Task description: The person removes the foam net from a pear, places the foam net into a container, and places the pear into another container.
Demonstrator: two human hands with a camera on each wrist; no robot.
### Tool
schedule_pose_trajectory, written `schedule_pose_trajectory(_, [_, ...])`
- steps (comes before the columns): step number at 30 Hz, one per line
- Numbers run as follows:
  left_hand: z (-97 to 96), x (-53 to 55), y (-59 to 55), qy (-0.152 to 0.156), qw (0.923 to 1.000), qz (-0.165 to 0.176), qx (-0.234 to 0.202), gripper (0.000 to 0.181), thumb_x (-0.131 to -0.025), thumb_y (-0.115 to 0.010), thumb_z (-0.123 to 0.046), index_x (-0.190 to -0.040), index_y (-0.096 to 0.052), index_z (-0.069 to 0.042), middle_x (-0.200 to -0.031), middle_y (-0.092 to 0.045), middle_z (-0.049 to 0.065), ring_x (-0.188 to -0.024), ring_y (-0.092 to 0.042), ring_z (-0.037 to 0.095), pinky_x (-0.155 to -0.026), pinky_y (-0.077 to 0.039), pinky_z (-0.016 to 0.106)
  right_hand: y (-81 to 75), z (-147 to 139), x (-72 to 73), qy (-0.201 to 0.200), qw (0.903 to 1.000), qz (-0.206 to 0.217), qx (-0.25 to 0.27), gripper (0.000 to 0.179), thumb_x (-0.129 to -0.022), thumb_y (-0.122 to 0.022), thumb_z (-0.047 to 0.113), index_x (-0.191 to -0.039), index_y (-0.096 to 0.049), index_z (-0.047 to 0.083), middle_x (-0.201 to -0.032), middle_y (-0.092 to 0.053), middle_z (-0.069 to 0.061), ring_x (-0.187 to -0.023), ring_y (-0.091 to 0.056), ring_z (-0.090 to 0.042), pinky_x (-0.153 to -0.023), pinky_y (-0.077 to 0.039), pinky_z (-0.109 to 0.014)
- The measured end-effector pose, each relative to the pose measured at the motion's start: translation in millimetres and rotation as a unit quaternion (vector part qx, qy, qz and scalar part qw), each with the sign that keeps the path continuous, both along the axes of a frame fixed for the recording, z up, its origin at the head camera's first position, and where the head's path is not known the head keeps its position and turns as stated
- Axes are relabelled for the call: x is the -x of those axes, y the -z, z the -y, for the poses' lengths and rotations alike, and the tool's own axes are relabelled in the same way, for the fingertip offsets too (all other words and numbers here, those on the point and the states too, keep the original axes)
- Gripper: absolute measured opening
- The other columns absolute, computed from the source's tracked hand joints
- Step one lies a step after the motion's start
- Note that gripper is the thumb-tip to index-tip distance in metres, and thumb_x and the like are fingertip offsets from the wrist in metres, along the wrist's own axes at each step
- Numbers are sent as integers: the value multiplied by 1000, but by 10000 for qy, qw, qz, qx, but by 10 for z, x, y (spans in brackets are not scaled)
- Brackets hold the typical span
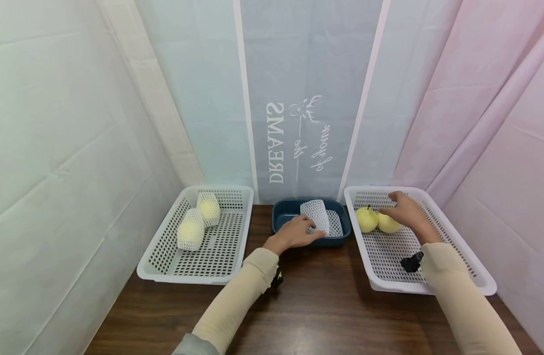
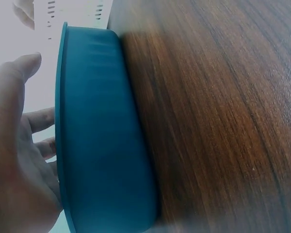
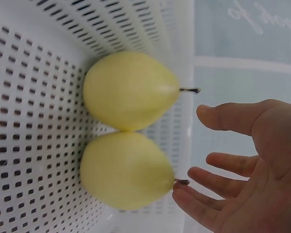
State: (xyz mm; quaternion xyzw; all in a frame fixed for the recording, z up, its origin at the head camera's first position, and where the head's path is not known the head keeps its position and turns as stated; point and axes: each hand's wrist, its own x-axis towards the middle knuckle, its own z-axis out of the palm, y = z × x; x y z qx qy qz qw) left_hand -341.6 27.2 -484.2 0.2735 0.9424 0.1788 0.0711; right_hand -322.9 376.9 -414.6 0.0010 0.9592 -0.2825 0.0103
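Right wrist: two pears (image 3: 128, 90) just beyond the empty right hand (image 3: 262, 174), fingers spread.

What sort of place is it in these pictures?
Probably a makeshift fruit-packing spot indoors: printed sheeting hangs behind a wood-grained table, which bears a white basket of bare pears and a blue tub of netting sleeves.
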Motion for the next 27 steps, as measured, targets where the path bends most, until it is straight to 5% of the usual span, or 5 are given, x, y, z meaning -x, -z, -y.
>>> schedule_pose_trajectory(5, [20,-25,-34,-47,9994,-307,-146,57,-105,-52,-65,-136,-73,-21,-142,-65,0,-124,-65,18,-103,-56,37,-48,61,-21,11,9999,-103,-44,79,-104,-64,32,-153,-33,-21,-154,-38,-46,-139,-40,-64,-112,-38,-73])
schedule_pose_trajectory(15, [76,-162,-188,-64,9938,-828,-746,23,-108,-61,-25,-122,-77,-15,-116,-75,-1,-96,-69,10,-84,-58,28,-121,167,-80,108,9978,-657,55,67,-104,-64,28,-147,-44,-19,-147,-48,-44,-135,-47,-62,-110,-41,-72])
schedule_pose_trajectory(20, [92,-218,-278,-176,9876,-1028,-1178,20,-107,-59,-20,-114,-77,-13,-100,-76,-1,-74,-62,5,-68,-52,22,-184,286,-151,173,9956,-901,195,57,-107,-60,30,-144,-52,-12,-146,-53,-39,-136,-49,-58,-108,-44,-70])
schedule_pose_trajectory(27, [101,-278,-350,-298,9833,-1148,-1381,19,-107,-58,-19,-108,-75,-13,-88,-74,-4,-64,-57,3,-60,-47,19,-280,492,-269,159,9931,-1084,424,51,-107,-60,30,-142,-56,-8,-142,-60,-34,-131,-58,-53,-104,-49,-66])
